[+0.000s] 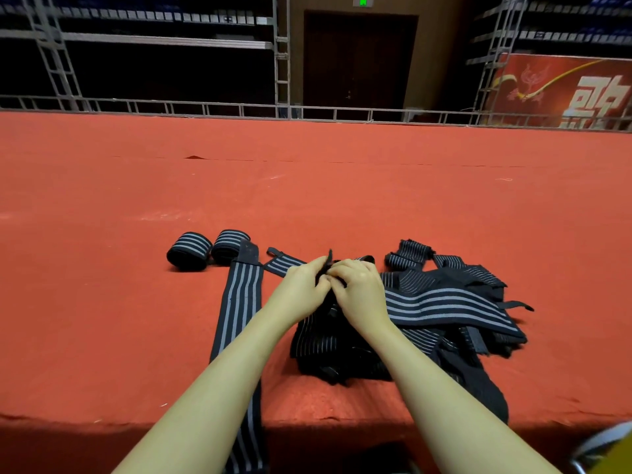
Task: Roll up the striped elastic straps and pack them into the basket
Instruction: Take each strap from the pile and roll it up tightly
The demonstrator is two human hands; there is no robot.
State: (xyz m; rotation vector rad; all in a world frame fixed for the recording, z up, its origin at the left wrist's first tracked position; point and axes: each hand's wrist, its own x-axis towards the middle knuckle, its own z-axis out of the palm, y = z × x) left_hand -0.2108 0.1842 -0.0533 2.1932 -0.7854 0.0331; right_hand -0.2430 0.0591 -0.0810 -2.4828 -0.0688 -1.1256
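Black striped strap end (329, 265) pinched between curled fingers of left hand (302, 292) and right hand (359, 289).

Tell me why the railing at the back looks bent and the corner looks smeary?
Head view: the wide lens bows the railing and red mat's far edge; the bottom right corner is motion-blurred; both hands and striped straps stay sharp under even light.
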